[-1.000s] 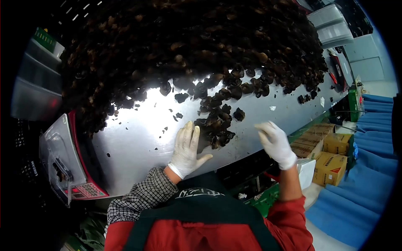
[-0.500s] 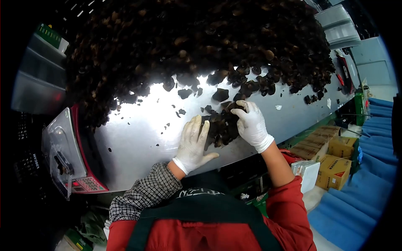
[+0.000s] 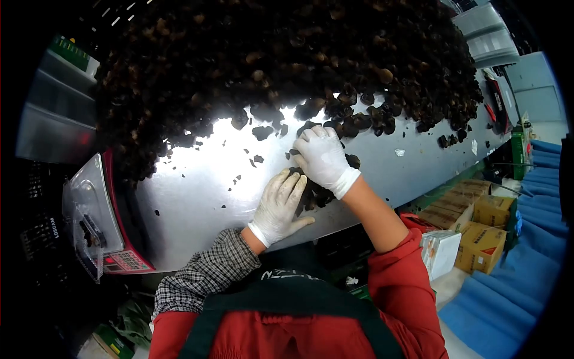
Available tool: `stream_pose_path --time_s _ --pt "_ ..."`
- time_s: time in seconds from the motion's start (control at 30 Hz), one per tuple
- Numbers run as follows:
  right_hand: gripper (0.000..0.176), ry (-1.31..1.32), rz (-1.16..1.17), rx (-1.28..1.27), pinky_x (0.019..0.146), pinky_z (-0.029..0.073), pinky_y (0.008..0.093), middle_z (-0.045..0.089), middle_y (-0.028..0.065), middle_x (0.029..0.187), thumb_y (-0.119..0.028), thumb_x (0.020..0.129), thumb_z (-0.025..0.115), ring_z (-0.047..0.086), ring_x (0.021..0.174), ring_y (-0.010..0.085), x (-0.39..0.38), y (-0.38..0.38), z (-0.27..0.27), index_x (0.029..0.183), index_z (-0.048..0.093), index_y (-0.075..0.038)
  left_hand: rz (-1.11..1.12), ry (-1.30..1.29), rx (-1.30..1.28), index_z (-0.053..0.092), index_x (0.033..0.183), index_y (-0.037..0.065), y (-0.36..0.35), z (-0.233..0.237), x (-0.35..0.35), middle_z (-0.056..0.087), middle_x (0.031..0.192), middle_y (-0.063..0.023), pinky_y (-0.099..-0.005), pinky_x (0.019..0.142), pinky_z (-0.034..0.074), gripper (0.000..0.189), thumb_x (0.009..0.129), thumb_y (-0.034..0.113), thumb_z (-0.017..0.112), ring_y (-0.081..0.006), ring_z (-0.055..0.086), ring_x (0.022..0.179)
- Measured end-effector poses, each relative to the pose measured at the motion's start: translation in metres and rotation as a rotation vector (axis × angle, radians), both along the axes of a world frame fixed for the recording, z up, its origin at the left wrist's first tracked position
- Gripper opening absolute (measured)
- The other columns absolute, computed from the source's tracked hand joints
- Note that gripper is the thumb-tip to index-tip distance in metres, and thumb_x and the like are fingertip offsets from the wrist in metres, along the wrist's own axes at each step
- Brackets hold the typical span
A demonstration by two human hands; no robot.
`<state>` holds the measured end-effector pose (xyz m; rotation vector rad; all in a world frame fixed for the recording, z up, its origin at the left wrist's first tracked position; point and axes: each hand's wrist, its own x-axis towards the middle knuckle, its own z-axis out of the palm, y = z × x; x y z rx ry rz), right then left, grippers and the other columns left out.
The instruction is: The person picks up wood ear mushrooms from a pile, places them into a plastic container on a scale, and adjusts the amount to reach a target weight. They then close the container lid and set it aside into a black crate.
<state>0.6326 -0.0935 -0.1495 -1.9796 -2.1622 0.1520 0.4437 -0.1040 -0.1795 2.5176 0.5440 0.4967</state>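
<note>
White gloves cover both hands. My left hand (image 3: 280, 206) rests beside a small cluster of dark pieces (image 3: 315, 196), fingers extended and thumb apart, touching the cluster's left edge. Above that cluster, my right hand (image 3: 323, 157) has its fingers bent down at a dark, flat piece (image 3: 308, 126); its fingertips are partly hidden, so what they grip is unclear. A large heap of dark brown, mushroom-like pieces (image 3: 257, 60) covers the far part of the metal table (image 3: 197, 209). Small crumbs lie between the heap and my left hand.
A scale (image 3: 98, 209) with a red edge stands at the left, below clear plastic bins (image 3: 60, 119). More clear containers (image 3: 487, 36) and a second red-edged device (image 3: 497, 102) are at the right. Cardboard boxes (image 3: 479, 245) and blue cloth (image 3: 508, 293) lie on the floor side.
My right hand has moved left and away from me, from the right side of the small cluster to above it. My left hand has barely shifted.
</note>
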Motion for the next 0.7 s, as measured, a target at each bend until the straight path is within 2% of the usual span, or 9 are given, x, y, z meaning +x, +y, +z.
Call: stream_pose_path --time_s 0.07,0.13,0.23,0.3,0.43,0.5,0.57,0.63,0.7 --pt "0.013 0.248 -0.034 0.201 0.083 0.043 0.0398 0.062 0.0077 0.087 -0.017 0.074 0.068 0.058 0.092 0.0252 0.01 -0.013 0.018 0.082 0.063 -0.008 0.008 -0.009 0.005 0.03 0.142 0.003 -0.001 0.0 -0.001 0.037 0.137 -0.018 -0.0485 0.109 0.032 0.104 0.062 0.042 0.084 -0.0373 0.032 0.132" --pt "0.013 0.408 -0.167 0.249 0.074 0.045 0.0396 0.06 0.011 0.078 -0.01 0.072 0.069 0.059 0.082 0.0299 0.031 -0.054 0.063 0.083 0.063 -0.005 0.011 -0.034 0.01 0.029 0.143 0.003 -0.002 -0.001 -0.002 0.036 0.138 -0.0186 -0.0488 0.109 0.032 0.106 0.062 0.042 0.084 -0.0375 0.032 0.132" --pt "0.015 0.383 -0.409 0.004 0.075 0.045 0.0385 0.059 0.0106 0.08 -0.007 0.072 0.069 0.056 0.081 0.0309 0.07 -0.159 0.091 0.085 0.063 -0.004 0.033 -0.06 0.02 0.024 0.146 0.003 0.0 -0.002 -0.001 0.032 0.14 -0.0202 -0.05 0.11 0.029 0.112 0.06 0.042 0.085 -0.0386 0.031 0.133" --pt "0.019 0.085 -0.534 -0.281 0.076 0.047 0.0366 0.061 0.0122 0.089 -0.007 0.075 0.069 0.058 0.083 0.03 0.086 -0.223 0.079 0.093 0.064 -0.003 0.079 -0.003 0.028 0.021 0.146 0.004 -0.001 0.001 0.003 0.025 0.145 -0.023 -0.0518 0.111 0.025 0.114 0.06 0.043 0.085 -0.041 0.026 0.135" --pt "0.028 0.535 -0.705 -0.07 0.078 0.049 0.037 0.062 0.0149 0.095 -0.009 0.079 0.068 0.06 0.088 0.0324 0.065 -0.195 0.064 0.106 0.063 -0.001 0.041 0.011 -0.028 0.022 0.146 0.004 0.001 0.001 0.015 0.022 0.146 -0.0246 -0.0523 0.111 0.024 0.112 0.062 0.044 0.084 -0.0427 0.024 0.135" --pt "0.03 0.283 -0.458 0.19 0.086 0.048 0.0385 0.062 0.0163 0.102 -0.009 0.078 0.069 0.058 0.096 0.0347 0.061 -0.154 0.035 0.108 0.064 -0.003 0.0 -0.013 -0.011 0.021 0.146 0.004 0.001 -0.001 0.021 0.021 0.146 -0.025 -0.0524 0.111 0.025 0.112 0.062 0.043 0.084 -0.0429 0.023 0.135" --pt "0.035 0.321 -0.344 0.25 0.089 0.047 0.0402 0.06 0.016 0.114 -0.013 0.078 0.07 0.056 0.102 0.0343 0.063 -0.108 0.014 0.112 0.063 -0.005 -0.015 -0.029 0.022 0.017 0.149 0.004 0.002 -0.003 0.024 0.02 0.149 -0.0259 -0.0527 0.111 0.025 0.12 0.058 0.045 0.086 -0.0434 0.024 0.137" --pt "0.042 0.275 -0.292 0.296 0.098 0.039 0.0441 0.055 0.0166 0.124 -0.022 0.082 0.066 0.049 0.115 0.0342 0.064 -0.06 0.007 0.121 0.058 -0.007 0.007 -0.013 0.029 0.018 0.148 0.004 0.002 -0.002 0.024 0.02 0.148 -0.0263 -0.0534 0.111 0.025 0.12 0.058 0.045 0.086 -0.044 0.024 0.137" --pt "0.048 0.11 -0.3 0.318 0.101 0.034 0.0487 0.051 0.0201 0.129 -0.031 0.084 0.065 0.045 0.119 0.0367 0.064 -0.025 -0.003 0.125 0.056 -0.007 0.025 -0.007 0.028 0.018 0.148 0.004 0.002 -0.002 0.025 0.02 0.148 -0.0267 -0.054 0.11 0.026 0.12 0.058 0.045 0.086 -0.0445 0.024 0.137"
